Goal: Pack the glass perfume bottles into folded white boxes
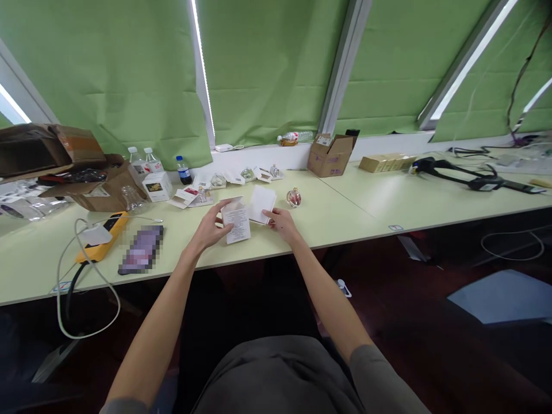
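Observation:
My left hand (pixel 212 229) grips a small white carton (pixel 237 224) by its left side, with fine printed text facing me. Between thumb and fingers of my right hand (pixel 282 224) is a plain white folded card piece (pixel 262 204), just right of the carton. Whether the two touch is hard to make out. A round glass ornament (pixel 294 198) with a gold top and reddish inside stands on the table to the right of my right hand. Behind my hands, several similar glass pieces, among them a greenish one (pixel 247 174), sit beside opened white boxes (pixel 184 197).
On the left lie a pixelated phone (pixel 141 250), a yellow power strip (pixel 103 236) with a white cable, and cardboard boxes (pixel 103 190). Drink bottles (pixel 184 171) line the back. A brown carton (pixel 331 156), gold boxes (pixel 386 163) and a black frame-like device (pixel 470 177) are rightward.

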Motion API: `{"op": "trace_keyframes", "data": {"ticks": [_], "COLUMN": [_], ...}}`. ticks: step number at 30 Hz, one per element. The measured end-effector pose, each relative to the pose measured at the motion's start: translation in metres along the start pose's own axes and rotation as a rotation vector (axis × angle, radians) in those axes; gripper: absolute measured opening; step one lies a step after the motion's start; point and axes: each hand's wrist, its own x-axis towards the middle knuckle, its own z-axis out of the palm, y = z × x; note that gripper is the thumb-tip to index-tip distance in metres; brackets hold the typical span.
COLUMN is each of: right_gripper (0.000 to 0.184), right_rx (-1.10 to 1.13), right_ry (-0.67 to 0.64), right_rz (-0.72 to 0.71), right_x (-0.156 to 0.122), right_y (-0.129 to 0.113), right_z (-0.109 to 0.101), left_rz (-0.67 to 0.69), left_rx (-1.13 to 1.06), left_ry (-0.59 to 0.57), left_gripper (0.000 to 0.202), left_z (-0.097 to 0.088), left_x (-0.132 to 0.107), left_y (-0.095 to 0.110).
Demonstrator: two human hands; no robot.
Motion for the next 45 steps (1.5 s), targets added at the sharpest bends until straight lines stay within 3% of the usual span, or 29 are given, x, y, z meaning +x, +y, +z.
{"op": "trace_keyframes", "data": {"ticks": [4, 8, 14, 18, 23, 29, 35, 40, 45], "right_gripper": [0.037, 0.036, 0.035, 0.034, 0.039, 0.043, 0.041, 0.043, 0.044], "right_rx": [0.017, 0.100, 0.287, 0.309, 0.130, -0.054, -0.161, -0.173, -0.169], "right_ry": [0.051, 0.137, 0.163, 0.059, -0.173, -0.306, -0.262, -0.198, -0.212], "right_rz": [-0.023, -0.078, -0.244, -0.338, -0.391, -0.462, -0.497, -0.493, -0.507], "right_x": [-0.001, -0.004, -0.016, -0.030, -0.044, -0.043, -0.038, -0.035, -0.030], "right_y": [-0.002, -0.006, -0.027, -0.051, -0.075, -0.088, -0.089, -0.089, -0.087], "right_z": [-0.001, -0.001, 0.000, 0.012, 0.043, 0.070, 0.075, 0.070, 0.063], "left_rz": [-0.019, 0.010, -0.013, -0.028, -0.051, -0.057, -0.049, -0.048, -0.054], "left_rx": [-0.043, -0.154, -0.347, -0.398, -0.456, -0.469, -0.419, -0.376, -0.358], "left_ry": [-0.013, 0.071, 0.163, 0.238, 0.277, 0.274, 0.265, 0.264, 0.268], "left_gripper": [0.056, 0.048, 0.049, 0.051, 0.054, 0.056, 0.055, 0.050, 0.048], "left_z": [0.002, 0.015, 0.037, 0.046, 0.053, 0.055, 0.054, 0.053, 0.052], "left_x": [0.001, 0.002, -0.001, -0.006, -0.009, -0.008, -0.010, -0.012, -0.012], "left_y": [0.000, 0.000, -0.001, -0.003, -0.006, -0.008, -0.006, -0.002, -0.002]}}
